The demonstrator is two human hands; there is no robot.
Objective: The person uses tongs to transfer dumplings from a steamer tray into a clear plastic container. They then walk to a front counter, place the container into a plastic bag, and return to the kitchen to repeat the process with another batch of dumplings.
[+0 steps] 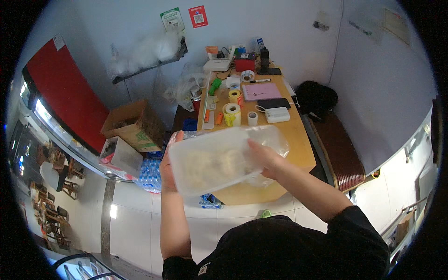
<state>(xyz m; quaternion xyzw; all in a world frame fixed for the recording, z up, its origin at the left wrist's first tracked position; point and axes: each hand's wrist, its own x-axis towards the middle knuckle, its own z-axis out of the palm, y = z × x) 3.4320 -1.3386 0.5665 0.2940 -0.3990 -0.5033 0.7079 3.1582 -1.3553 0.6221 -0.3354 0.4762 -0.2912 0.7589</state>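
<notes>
Between my hands is a translucent plastic container (210, 161), tilted, with pale yellowish contents blurred behind its surface. My left hand (169, 164) grips its left side, the thumb at the upper corner. On the right side, my right hand (266, 159) is blurred, its thumb over the container's edge and its fingers underneath. A clear plastic bag (276, 141) shows behind the container near my right hand. I cannot tell whether the bag is around the container or only touching it. Both hands are above the near part of a wooden desk (297, 154).
On the desk are label rolls (232, 114), a white power bank (277, 114), a phone (273, 103), a pink notebook (261, 91) and a white router (217, 65). A cardboard box (131, 126) and shrink-wrapped water bottles (150, 175) stand left. A brown bench (336, 150) lies right.
</notes>
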